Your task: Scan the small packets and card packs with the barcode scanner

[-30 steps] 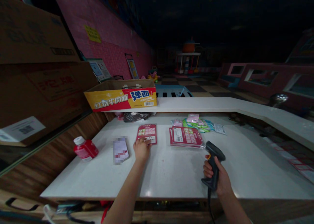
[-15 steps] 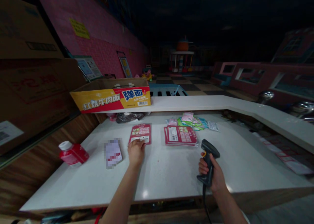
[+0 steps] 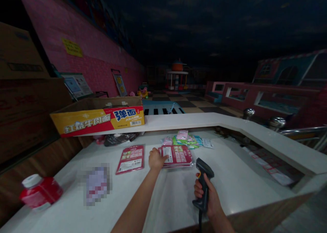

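My right hand (image 3: pixel 207 199) is wrapped round the grip of a black barcode scanner (image 3: pixel 203 178), its head pointing towards a stack of red packets (image 3: pixel 178 155) on the white counter (image 3: pixel 230 171). My left hand (image 3: pixel 156 159) reaches forward and rests on the left edge of that stack, fingers curled onto the top packet. A single red packet (image 3: pixel 130 159) lies flat to the left of my left hand.
Small pink, green and blue sachets (image 3: pixel 187 139) lie behind the stack. A yellow-and-red cardboard tray (image 3: pixel 98 119) sits on the raised ledge at the left, a dark bag (image 3: pixel 119 138) below it. A red bottle (image 3: pixel 38 192) with a white cap lies near left, beside a blurred card (image 3: pixel 96 184).
My left hand has left the single red packet and moved right onto the stack of red packets. The view has swung right and up; the scanner hand stays roughly in place.
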